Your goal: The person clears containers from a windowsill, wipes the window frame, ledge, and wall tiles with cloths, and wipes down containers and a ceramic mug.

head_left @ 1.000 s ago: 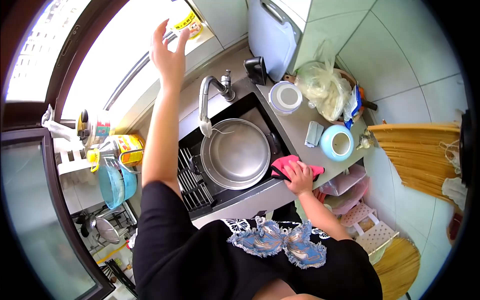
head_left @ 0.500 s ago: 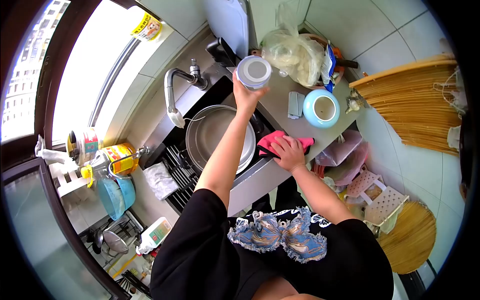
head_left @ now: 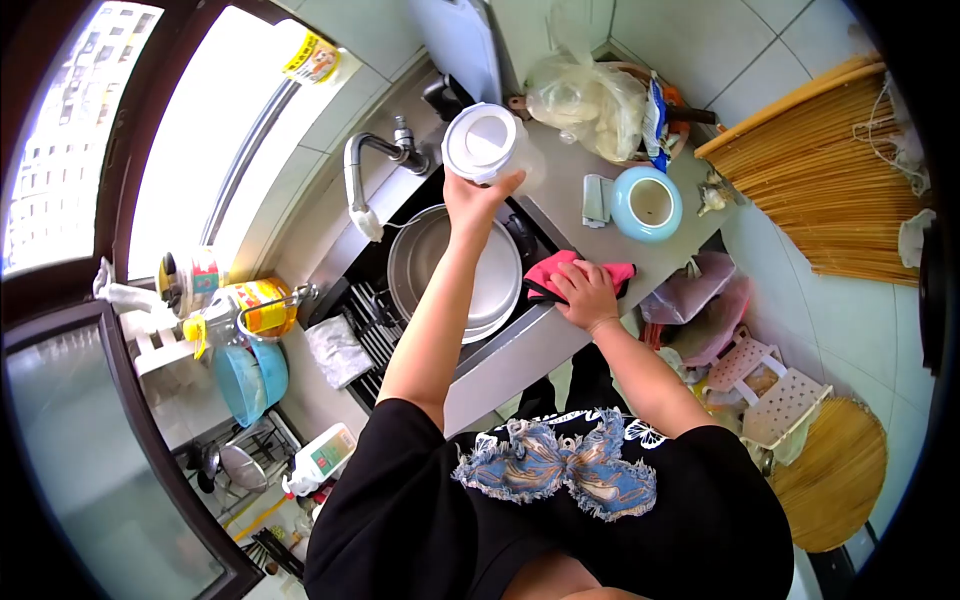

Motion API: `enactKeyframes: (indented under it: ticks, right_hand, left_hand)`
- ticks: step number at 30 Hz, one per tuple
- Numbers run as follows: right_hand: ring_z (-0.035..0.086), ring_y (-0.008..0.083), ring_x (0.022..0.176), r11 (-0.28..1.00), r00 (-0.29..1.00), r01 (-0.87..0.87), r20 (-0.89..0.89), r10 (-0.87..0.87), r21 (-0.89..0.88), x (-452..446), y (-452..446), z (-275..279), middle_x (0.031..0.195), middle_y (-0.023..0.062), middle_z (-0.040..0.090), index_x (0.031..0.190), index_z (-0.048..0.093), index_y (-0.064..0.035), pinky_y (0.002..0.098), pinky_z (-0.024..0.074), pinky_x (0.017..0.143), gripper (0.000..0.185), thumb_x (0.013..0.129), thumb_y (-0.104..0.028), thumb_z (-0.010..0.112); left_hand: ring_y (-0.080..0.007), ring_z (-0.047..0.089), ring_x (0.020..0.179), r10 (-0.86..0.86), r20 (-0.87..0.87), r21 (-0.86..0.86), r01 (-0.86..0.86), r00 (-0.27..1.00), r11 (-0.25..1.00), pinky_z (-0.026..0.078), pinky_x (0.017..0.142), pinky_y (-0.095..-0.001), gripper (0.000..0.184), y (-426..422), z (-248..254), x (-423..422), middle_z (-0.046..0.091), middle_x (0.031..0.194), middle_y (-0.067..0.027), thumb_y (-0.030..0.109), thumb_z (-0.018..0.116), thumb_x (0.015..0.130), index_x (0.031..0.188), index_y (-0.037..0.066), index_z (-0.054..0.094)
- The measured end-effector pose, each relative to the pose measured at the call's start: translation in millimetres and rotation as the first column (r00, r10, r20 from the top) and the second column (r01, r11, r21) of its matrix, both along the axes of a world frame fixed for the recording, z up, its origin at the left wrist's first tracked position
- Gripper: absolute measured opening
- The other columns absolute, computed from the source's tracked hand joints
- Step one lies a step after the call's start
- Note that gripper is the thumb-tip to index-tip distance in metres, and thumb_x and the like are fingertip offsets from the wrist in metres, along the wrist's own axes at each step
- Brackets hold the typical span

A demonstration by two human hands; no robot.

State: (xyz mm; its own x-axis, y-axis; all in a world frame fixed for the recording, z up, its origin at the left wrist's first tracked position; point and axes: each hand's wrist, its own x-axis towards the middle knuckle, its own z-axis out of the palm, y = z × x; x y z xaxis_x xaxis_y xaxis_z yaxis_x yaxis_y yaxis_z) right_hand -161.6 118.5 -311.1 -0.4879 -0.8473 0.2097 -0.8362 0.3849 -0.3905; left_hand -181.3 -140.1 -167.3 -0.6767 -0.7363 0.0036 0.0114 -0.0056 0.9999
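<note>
My left hand (head_left: 476, 204) is wrapped around a clear container with a white round lid (head_left: 482, 142), held up near the back of the sink and tilted. Below that arm, a wide metal pot (head_left: 428, 265) sits in the sink. My right hand (head_left: 588, 292) rests on a folded pink cloth with dark edging (head_left: 545, 272) at the counter's front edge, its fingers bent over the fabric. Close behind the cloth stand a light blue round jar (head_left: 646, 204) without a lid and a small grey box-like item (head_left: 597, 201).
A curved faucet (head_left: 356, 180) reaches over the sink's left side. Filled plastic bags (head_left: 585, 105) and garlic (head_left: 713, 198) lie on the counter. A grey cloth (head_left: 338, 352) is left of the drying rack. Bamboo mats (head_left: 820, 180) lean at the right wall.
The lidded container has tipped in my left hand, its lid now turned toward the left and its clear side showing. My right hand stays on the pink cloth. The view has shifted slightly.
</note>
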Motion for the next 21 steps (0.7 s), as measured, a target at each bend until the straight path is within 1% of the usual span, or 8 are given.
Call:
enactKeyframes:
  ticks: [3,7,9,12,13,17,20,21]
  right_hand:
    - [0.050,0.0260,0.127,1.000,1.000,-0.005,0.002,0.005,-0.010,1.2,0.9,0.7,0.133,-0.0018,0.060,0.119,0.067,-0.0231,0.0467,0.0421,0.105,0.057,0.065,-0.034,0.085]
    - [0.051,0.0269,0.126,0.999,1.000,-0.002,-0.014,0.001,-0.033,1.0,-0.4,-2.9,0.133,-0.0014,0.061,0.119,0.067,-0.0231,0.0472,0.0431,0.104,0.059,0.063,-0.032,0.086]
    - [0.052,0.0273,0.125,1.000,1.000,0.015,-0.020,-0.015,-0.024,2.9,-0.3,-1.8,0.133,-0.0011,0.061,0.119,0.067,-0.0232,0.0477,0.0442,0.102,0.061,0.062,-0.030,0.086]
    - [0.052,0.0277,0.126,1.000,1.000,0.005,-0.022,-0.004,0.018,2.8,-1.7,0.5,0.134,-0.0011,0.060,0.119,0.066,-0.0232,0.0486,0.0443,0.101,0.059,0.064,-0.031,0.085]
    - [0.052,0.0278,0.126,1.000,0.999,0.006,-0.032,-0.005,0.022,3.4,-3.2,0.3,0.134,-0.0014,0.060,0.119,0.066,-0.0232,0.0492,0.0442,0.101,0.059,0.064,-0.031,0.085]
    - [0.052,0.0279,0.126,1.000,0.998,-0.002,-0.062,0.004,0.026,5.8,-4.0,4.9,0.133,-0.0022,0.061,0.119,0.066,-0.0235,0.0504,0.0439,0.100,0.058,0.063,-0.030,0.084]
    - [0.053,0.0284,0.124,1.000,0.996,-0.001,-0.087,0.003,0.018,5.6,-5.5,5.2,0.131,-0.0019,0.061,0.118,0.067,-0.0239,0.0504,0.0444,0.099,0.059,0.062,-0.028,0.085]
    - [0.054,0.0287,0.123,0.999,0.996,0.000,-0.085,0.003,0.032,13.4,-7.0,13.6,0.131,-0.0014,0.061,0.117,0.067,-0.0240,0.0503,0.0448,0.099,0.059,0.061,-0.028,0.085]
  left_hand:
    - [-0.0183,0.062,0.116,-0.122,-0.064,0.087,0.127,0.990,0.988,0.047,0.104,-0.0352,0.085,-12.9,52.4,31.9,0.065,0.128,-0.0075,0.009,0.094,0.066,0.138,0.001,0.052]
    - [-0.0182,0.066,0.109,-0.079,-0.065,0.094,0.085,0.995,0.992,0.053,0.097,-0.0339,0.071,-40.5,113.3,67.6,0.070,0.120,-0.0076,0.010,0.092,0.069,0.132,-0.001,0.060]
    - [-0.0187,0.066,0.110,-0.090,-0.094,0.045,0.095,0.991,0.994,0.052,0.097,-0.0350,0.069,-61.0,137.7,81.2,0.069,0.121,-0.0084,0.009,0.091,0.071,0.132,-0.002,0.060]
    - [-0.0189,0.066,0.110,-0.005,-0.157,-0.019,0.002,0.988,1.000,0.052,0.098,-0.0351,0.068,-92.1,164.2,103.4,0.070,0.122,-0.0090,0.010,0.092,0.072,0.131,-0.002,0.060]
    - [-0.0189,0.066,0.110,0.014,-0.116,-0.076,-0.023,0.993,0.997,0.052,0.098,-0.0348,0.068,-102.2,172.2,111.5,0.069,0.122,-0.0092,0.009,0.092,0.072,0.131,-0.002,0.060]
    - [-0.0185,0.067,0.109,0.142,-0.061,-0.131,-0.149,0.988,0.980,0.052,0.098,-0.0332,0.067,-139.2,186.6,142.7,0.071,0.119,-0.0107,0.010,0.092,0.072,0.130,-0.003,0.061]
    - [-0.0191,0.069,0.104,0.213,-0.093,-0.124,-0.223,0.973,0.967,0.052,0.095,-0.0329,0.063,-175.2,170.7,160.8,0.072,0.114,-0.0119,0.010,0.092,0.073,0.127,-0.005,0.062]
    - [-0.0192,0.069,0.104,0.289,-0.087,-0.098,-0.297,0.953,0.950,0.052,0.094,-0.0332,0.062,-194.2,166.4,175.3,0.072,0.113,-0.0125,0.010,0.092,0.073,0.126,-0.006,0.062]
